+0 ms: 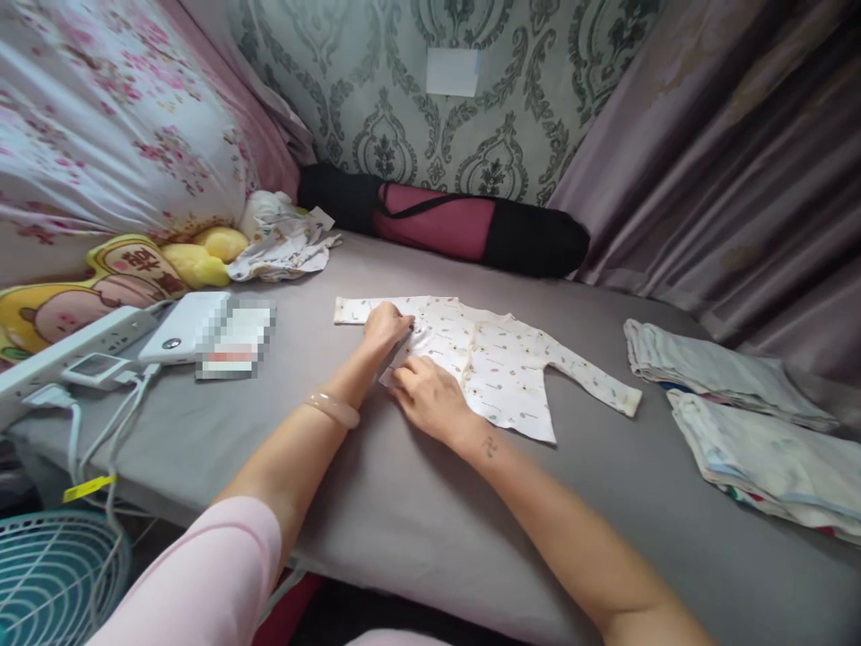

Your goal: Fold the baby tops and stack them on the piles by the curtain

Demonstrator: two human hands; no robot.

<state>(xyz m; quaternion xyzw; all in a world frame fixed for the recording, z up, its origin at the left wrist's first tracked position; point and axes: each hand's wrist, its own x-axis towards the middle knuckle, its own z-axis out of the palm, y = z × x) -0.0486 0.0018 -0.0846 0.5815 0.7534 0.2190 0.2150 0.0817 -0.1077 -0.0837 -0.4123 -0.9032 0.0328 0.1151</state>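
Observation:
A small white baby shirt [498,359] with a fine print lies flat on the grey bed sheet [417,502], its long sleeves spread to both sides. My left hand [387,325], with a pale bangle on the wrist, rests on the shirt near its left shoulder, fingers curled onto the cloth. Just below it, my right hand [430,395] pinches the shirt's left edge with closed fingers. Both hands touch the same side of the garment.
Two stacks of folded cloths [726,368] [767,462] lie at the right. A crumpled printed garment [286,240], yellow plush toys [195,260], a white box [185,327] and a power strip [73,345] sit at the left. A black-and-pink bag [444,220] lies along the wall; a fan [54,574] stands below.

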